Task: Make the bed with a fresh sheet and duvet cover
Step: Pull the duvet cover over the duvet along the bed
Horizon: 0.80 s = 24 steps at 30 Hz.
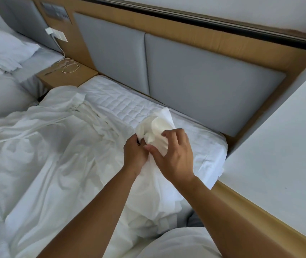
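Both hands (159,153) bunching crumpled white duvet cover (55,146)

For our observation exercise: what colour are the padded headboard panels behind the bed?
Grey. The headboard panels show best in the head view, the only one.

The duvet cover (46,146) is lying mostly left of the left hand (135,152), with one corner rising between it and the right hand (174,157). Behind the hands the mattress (122,101) is lying against the headboard (204,81). Far left behind, a cable (68,67) is resting on the nightstand (70,76). A wall (278,146) is standing right of the right hand.
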Tool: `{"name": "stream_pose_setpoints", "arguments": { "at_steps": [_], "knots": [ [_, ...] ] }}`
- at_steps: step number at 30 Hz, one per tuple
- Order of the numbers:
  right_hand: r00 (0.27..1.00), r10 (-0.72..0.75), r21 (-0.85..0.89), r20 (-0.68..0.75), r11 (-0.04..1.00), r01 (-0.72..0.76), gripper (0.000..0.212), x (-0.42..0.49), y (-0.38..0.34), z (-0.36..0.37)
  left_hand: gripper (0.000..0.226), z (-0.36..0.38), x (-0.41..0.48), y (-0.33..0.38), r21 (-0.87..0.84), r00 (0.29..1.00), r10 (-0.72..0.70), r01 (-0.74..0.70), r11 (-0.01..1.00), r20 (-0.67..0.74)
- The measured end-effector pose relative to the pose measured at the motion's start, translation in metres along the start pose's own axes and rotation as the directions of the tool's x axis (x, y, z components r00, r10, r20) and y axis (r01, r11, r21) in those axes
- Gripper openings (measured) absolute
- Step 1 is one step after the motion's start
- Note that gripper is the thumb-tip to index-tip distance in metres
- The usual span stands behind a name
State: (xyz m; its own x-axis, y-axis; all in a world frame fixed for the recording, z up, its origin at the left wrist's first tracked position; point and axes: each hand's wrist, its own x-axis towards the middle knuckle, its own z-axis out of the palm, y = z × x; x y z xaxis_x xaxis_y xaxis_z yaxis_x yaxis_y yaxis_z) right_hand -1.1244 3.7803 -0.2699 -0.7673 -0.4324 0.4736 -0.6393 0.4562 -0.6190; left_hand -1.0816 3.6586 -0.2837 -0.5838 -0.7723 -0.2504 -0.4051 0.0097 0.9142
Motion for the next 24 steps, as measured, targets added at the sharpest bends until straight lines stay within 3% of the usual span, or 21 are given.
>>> {"name": "stream_pose_setpoints", "arguments": {
  "at_steps": [3, 6, 7, 9, 10, 11, 12, 13, 14, 15, 16, 17, 19, 20, 21, 23, 24],
  "knots": [
    [0.985, -0.028, -0.042, 0.171, 0.998, 0.036, 0.035, 0.000, -0.004, -0.003, 0.019, -0.002, 0.003, 0.001, 0.039, 1.000, 0.016, -0.016, 0.999, -0.009],
    [0.921, -0.039, 0.115, 0.387, 0.993, -0.006, 0.032, 0.003, -0.006, -0.007, 0.016, -0.006, 0.010, 0.004, -0.049, 0.999, -0.041, 0.042, 0.998, 0.027],
    [0.868, -0.058, 0.166, 0.492, 0.986, -0.028, 0.034, 0.007, -0.004, -0.011, 0.016, -0.008, 0.011, 0.005, -0.088, 0.997, -0.057, 0.062, 0.994, 0.057],
    [0.676, -0.060, 0.229, 0.734, 0.960, -0.163, 0.035, 0.017, 0.003, -0.021, 0.016, -0.014, 0.009, 0.004, -0.192, 0.984, -0.073, 0.104, 0.976, 0.163],
    [0.559, -0.067, 0.282, 0.826, 0.909, -0.308, 0.030, 0.022, 0.010, -0.027, 0.014, -0.017, 0.007, 0.002, -0.234, 0.975, -0.064, 0.114, 0.966, 0.212],
    [0.484, -0.087, 0.363, 0.871, 0.777, -0.515, 0.022, 0.026, 0.019, -0.034, 0.012, -0.019, 0.006, -0.001, -0.247, 0.970, -0.051, 0.111, 0.963, 0.239],
    [0.491, -0.062, 0.434, 0.869, 0.571, -0.697, 0.017, 0.030, 0.028, -0.038, 0.009, -0.022, 0.005, -0.003, -0.242, 0.968, -0.038, 0.101, 0.965, 0.249],
    [0.545, 0.048, 0.494, 0.837, 0.359, -0.792, 0.016, 0.030, 0.038, -0.039, 0.007, -0.024, 0.006, -0.005, -0.234, 0.967, -0.026, 0.088, 0.968, 0.252],
    [0.584, 0.216, 0.531, 0.783, 0.258, -0.807, 0.015, 0.031, 0.048, -0.036, 0.005, -0.027, 0.006, -0.006, -0.229, 0.967, -0.013, 0.073, 0.971, 0.253],
    [0.587, 0.397, 0.494, 0.705, 0.320, -0.809, 0.013, 0.030, 0.054, -0.029, 0.006, -0.028, 0.005, -0.007, -0.223, 0.968, 0.000, 0.058, 0.973, 0.253],
    [0.563, 0.497, 0.376, 0.661, 0.430, -0.821, 0.010, 0.026, 0.055, -0.019, 0.008, -0.029, 0.005, -0.006, -0.215, 0.967, 0.015, 0.042, 0.976, 0.256],
    [0.497, 0.516, 0.259, 0.698, 0.465, -0.846, 0.011, 0.021, 0.051, -0.010, 0.009, -0.028, 0.003, -0.006, -0.197, 0.963, 0.034, 0.020, 0.980, 0.266],
    [0.273, 0.497, 0.165, 0.824, 0.251, -0.954, 0.034, 0.022, 0.041, 0.007, 0.009, -0.027, -0.001, -0.006, -0.133, 0.951, 0.074, -0.035, 0.990, 0.301],
    [0.216, 0.475, 0.152, 0.853, 0.168, -0.974, 0.043, 0.026, 0.036, 0.012, 0.008, -0.028, -0.002, -0.006, -0.088, 0.944, 0.088, -0.063, 0.994, 0.318],
    [0.194, 0.435, 0.145, 0.879, 0.142, -0.979, 0.047, 0.031, 0.029, 0.013, 0.006, -0.030, -0.002, -0.006, -0.042, 0.938, 0.098, -0.089, 0.995, 0.332],
    [0.202, 0.354, 0.138, 0.913, 0.197, -0.971, 0.044, 0.041, 0.023, 0.016, 0.011, -0.034, -0.003, -0.003, 0.027, 0.942, 0.091, -0.105, 0.994, 0.323],
    [0.238, 0.361, 0.169, 0.901, 0.213, -0.962, 0.040, 0.043, 0.020, 0.018, 0.022, -0.037, -0.004, -0.002, 0.075, 0.956, 0.081, -0.106, 0.992, 0.281]
  ]
}}
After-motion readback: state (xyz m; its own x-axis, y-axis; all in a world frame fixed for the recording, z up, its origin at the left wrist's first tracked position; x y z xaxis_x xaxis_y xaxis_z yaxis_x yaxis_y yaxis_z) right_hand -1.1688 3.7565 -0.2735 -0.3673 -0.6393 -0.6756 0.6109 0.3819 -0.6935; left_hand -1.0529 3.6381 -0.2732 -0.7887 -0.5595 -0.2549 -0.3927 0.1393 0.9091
